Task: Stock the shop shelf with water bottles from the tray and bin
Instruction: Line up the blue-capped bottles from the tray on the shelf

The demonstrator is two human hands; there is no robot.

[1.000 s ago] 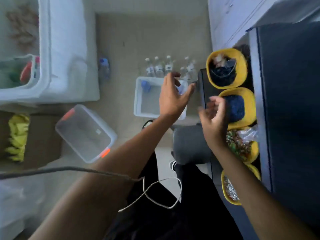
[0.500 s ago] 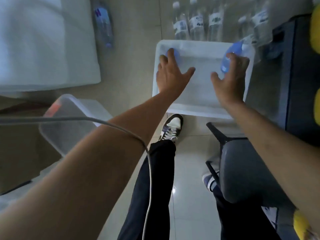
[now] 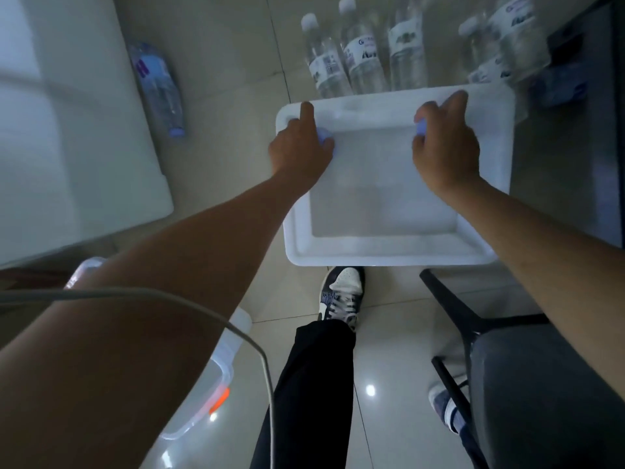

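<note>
At the far end of the white tray on the floor, a person's left hand curls around a blue-capped bottle, the right hand around a second bottle. Pick-up appears under way; both need lifting clear for shelving.

Both hands in white tray on floor. L hand curls over blue-capped bottle, only the cap shows. R hand grips 2nd blue-capped bottle by far wall. Upright bottles in a row just behind tray. Lone bottle lies on floor at left. Clear bin w/ orange latch bottom-left.
</note>
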